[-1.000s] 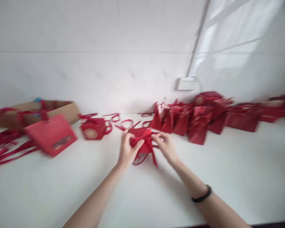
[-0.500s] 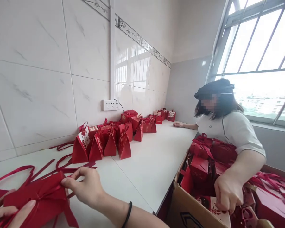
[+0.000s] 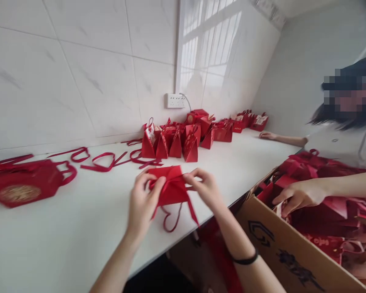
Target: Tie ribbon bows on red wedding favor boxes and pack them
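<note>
Between my two hands is a small red box (image 3: 172, 193) with a red ribbon on its top. My left hand (image 3: 144, 195) grips its left side, with the thumb on top near the ribbon knot. My right hand (image 3: 203, 185) pinches the ribbon at the box's upper right corner. One ribbon tail hangs at the lower right, and a thin dark red loop dangles below the box. Beyond my hands, a group of red boxes (image 3: 175, 142) stands against the wall.
A larger red box with a gold emblem (image 3: 20, 193) lies at the left. Loose ribbons (image 3: 105, 162) are strewn along the white table (image 3: 79, 228). At the right, a person's hand (image 3: 305, 197) reaches into a cardboard carton (image 3: 280, 240) full of red boxes.
The view has swung left and down, so my hands and the held box appear nearer the middle. The box with the gold emblem now shows. The other person's hand is at the carton's near edge.
</note>
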`<state>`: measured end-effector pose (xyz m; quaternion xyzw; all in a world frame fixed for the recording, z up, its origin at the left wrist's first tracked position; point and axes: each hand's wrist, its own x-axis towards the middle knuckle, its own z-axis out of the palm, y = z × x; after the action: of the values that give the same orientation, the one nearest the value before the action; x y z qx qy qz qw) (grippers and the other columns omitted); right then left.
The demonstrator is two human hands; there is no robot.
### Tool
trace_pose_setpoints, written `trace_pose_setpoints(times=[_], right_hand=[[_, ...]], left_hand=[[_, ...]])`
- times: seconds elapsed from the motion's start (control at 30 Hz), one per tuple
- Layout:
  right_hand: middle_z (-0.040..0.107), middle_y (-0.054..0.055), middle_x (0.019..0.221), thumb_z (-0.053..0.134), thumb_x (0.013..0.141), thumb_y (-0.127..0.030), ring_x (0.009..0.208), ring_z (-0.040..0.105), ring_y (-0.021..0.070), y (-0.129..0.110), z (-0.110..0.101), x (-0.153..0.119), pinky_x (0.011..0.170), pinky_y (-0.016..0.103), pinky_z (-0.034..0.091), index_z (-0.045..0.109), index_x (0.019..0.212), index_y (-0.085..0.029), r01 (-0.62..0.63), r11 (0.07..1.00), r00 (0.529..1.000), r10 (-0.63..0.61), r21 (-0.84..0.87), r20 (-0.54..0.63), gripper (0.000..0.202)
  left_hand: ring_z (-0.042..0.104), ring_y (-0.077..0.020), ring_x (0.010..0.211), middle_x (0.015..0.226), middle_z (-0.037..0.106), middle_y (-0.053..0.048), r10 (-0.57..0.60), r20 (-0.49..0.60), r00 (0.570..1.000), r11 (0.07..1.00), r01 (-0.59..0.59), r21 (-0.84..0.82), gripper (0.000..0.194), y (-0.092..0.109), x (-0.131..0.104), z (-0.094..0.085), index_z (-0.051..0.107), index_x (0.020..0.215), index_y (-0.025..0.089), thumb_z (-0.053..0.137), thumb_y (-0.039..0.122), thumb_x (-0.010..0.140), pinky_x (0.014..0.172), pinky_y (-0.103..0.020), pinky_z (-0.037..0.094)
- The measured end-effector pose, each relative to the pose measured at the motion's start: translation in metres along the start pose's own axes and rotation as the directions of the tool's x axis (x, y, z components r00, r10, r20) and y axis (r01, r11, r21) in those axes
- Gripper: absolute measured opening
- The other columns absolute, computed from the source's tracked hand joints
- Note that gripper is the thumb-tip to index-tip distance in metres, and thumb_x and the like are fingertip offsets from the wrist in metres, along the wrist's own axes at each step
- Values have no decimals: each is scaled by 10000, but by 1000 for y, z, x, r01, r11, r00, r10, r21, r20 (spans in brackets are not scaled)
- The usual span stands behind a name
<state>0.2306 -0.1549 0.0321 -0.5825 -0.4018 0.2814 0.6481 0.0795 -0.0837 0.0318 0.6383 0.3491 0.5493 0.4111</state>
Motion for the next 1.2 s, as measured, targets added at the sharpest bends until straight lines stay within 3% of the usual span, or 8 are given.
trace_pose_setpoints(times=[0.1,0.23,0.37,0.5,0.7,0.83,1.0,1.2], right_hand=[[610,3,702,729,665,-535,699,626,138,0,-31,-23,674,266,579,589,656,-158,-29,999,995,26,-29,-101,402],[620,7,717,726,661,-561,728,640,151,3,-59,-46,708,287,583,589,651,-163,-77,996,986,69,-48,-151,421],[644,22,761,708,643,-601,777,648,179,2,-70,-51,695,297,573,570,662,-175,-100,991,982,84,-88,-171,447],[642,23,757,621,681,-657,807,645,201,-7,-69,-50,645,274,529,553,687,-186,-137,971,983,108,-195,-151,476],[672,43,783,505,801,-576,763,635,206,-10,-59,-49,681,301,451,568,749,-177,-210,868,969,122,-450,-216,407],[677,60,922,605,749,-464,847,648,214,-1,-58,-49,707,306,480,555,811,-191,-176,898,978,114,-402,-175,284],[654,51,835,630,729,-457,806,640,204,8,-60,-55,639,284,497,531,779,-194,-159,945,984,127,-285,-126,285],[619,29,868,656,715,-444,840,625,188,14,-61,-56,666,271,509,515,847,-208,-154,977,987,144,-151,-74,305]], left_hand=[[611,-191,902,858,612,-50,-69,121,990,996,75,-42,243,7,-23,30,546,749,183,650,399,786,781,-280,483],[447,-227,1256,1043,593,-83,-71,216,974,995,83,-49,192,11,-45,54,488,742,192,601,317,833,959,-316,392],[502,-206,1149,922,577,-50,-68,203,977,998,68,7,189,17,-50,65,455,727,195,596,260,836,910,-288,390],[520,-138,754,760,516,6,-216,208,954,976,215,30,180,21,-47,69,496,727,177,628,264,812,728,-254,401],[499,-106,585,662,513,15,-353,235,906,930,367,-20,232,21,-43,74,481,676,162,659,261,785,540,-217,372],[597,-132,703,837,598,-29,-430,196,881,884,455,-107,282,18,-43,71,470,868,171,686,322,768,619,-237,454],[606,-196,1024,1231,552,-116,-456,229,860,854,495,-159,545,15,-50,66,422,1129,194,746,228,693,807,-282,495],[563,-204,1118,1326,507,-106,-435,319,842,854,498,-150,687,15,-54,63,390,1266,204,715,158,662,863,-273,477]])
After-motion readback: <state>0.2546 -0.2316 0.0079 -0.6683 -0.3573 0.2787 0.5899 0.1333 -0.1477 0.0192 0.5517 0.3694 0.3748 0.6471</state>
